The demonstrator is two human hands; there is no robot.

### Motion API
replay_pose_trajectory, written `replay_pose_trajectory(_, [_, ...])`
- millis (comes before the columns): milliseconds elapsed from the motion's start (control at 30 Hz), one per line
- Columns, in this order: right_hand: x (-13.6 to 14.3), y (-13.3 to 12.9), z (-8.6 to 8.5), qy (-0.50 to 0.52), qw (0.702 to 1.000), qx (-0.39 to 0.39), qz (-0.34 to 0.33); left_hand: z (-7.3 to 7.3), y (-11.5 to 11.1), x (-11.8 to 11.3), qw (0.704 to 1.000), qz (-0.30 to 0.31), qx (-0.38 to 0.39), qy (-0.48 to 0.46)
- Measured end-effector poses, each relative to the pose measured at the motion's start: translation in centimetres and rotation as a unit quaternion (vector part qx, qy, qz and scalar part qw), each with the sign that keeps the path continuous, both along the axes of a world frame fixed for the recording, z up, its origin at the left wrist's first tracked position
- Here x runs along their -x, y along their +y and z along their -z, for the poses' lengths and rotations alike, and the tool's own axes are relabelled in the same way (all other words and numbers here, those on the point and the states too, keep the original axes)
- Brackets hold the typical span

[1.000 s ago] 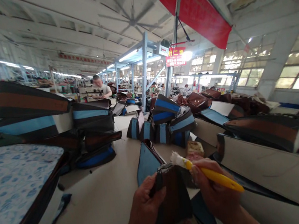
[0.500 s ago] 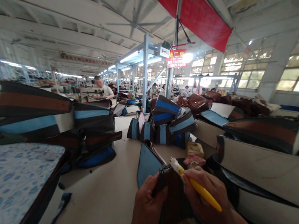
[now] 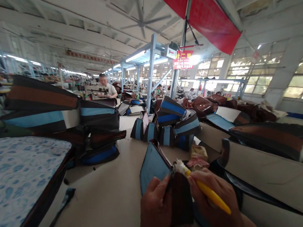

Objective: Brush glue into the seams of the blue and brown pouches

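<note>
My left hand (image 3: pixel 155 208) grips the edge of a bag piece (image 3: pixel 181 197), thumb on top. Its light blue side (image 3: pixel 152 164) stands up beyond my fingers, and a dark brown flap hangs towards me. My right hand (image 3: pixel 224 186) is closed around a yellow-handled brush (image 3: pixel 214 196). The brush's whitish bristles are close to the top edge of the bag piece; whether they touch it I cannot tell. Just beyond the brush sits a small yellowish block-like object (image 3: pixel 198 153) with pink material at its front.
Striped bag pieces (image 3: pixel 103 127) are piled at the left, behind a blue-patterned white panel (image 3: pixel 20 182). Small blue-striped pieces (image 3: pixel 167 136) stand ahead on the pale tabletop (image 3: pixel 102 199). Large beige panels (image 3: pixel 270 163) lie at the right. Other people work farther back.
The bag piece has turned a little, showing more of its dark flap. My left hand has shifted slightly along its edge. The brush stays in my right hand, now slightly further right.
</note>
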State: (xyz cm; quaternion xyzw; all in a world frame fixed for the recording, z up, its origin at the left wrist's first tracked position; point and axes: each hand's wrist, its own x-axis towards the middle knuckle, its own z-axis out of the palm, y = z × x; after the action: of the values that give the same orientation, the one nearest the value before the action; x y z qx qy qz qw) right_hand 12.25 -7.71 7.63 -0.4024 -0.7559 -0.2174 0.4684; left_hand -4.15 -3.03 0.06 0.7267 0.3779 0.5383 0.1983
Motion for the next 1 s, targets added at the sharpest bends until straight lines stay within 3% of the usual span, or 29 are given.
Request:
replay_pose_trajectory(100, [-0.7, -0.3, -1.7, 0.026, 1.0, 0.0, 0.012, 0.4, 0.2, -0.1, 0.981, -0.067, -0.17, 0.064])
replay_pose_trajectory(167, [-0.8, -0.6, -2.7, 0.025, 0.999, 0.02, -0.012, 0.4, 0.2, -0.2, 0.961, -0.086, -0.243, 0.103])
replay_pose_trajectory(333, [-1.4, -0.6, -3.6, -0.084, 0.985, 0.127, -0.077, 0.1, 0.0, -0.5, 0.935, -0.109, -0.302, 0.15])
replay_pose_trajectory(500, [-1.9, -0.7, -4.2, -0.093, 0.989, 0.092, -0.072, 0.2, -0.2, -0.7, 0.93, -0.099, -0.318, 0.158])
replay_pose_trajectory(633, [-1.4, -0.7, -4.1, -0.136, 0.979, 0.128, -0.083, 0.1, -0.2, -0.6, 0.927, -0.103, -0.321, 0.165])
replay_pose_trajectory(867, [-1.2, -0.4, -4.0, -0.139, 0.98, 0.121, -0.079, 0.2, 0.1, -0.1, 0.936, -0.088, -0.31, 0.143])
replay_pose_trajectory(933, [-1.8, -0.2, -4.0, -0.083, 0.99, 0.102, -0.058, 0.1, 0.4, 1.0, 0.953, -0.064, -0.279, 0.104])
replay_pose_trajectory(1000, [-2.4, 0.0, -3.6, 0.071, 0.992, 0.101, -0.033, -0.2, 0.8, 2.8, 0.976, -0.029, -0.208, 0.064])
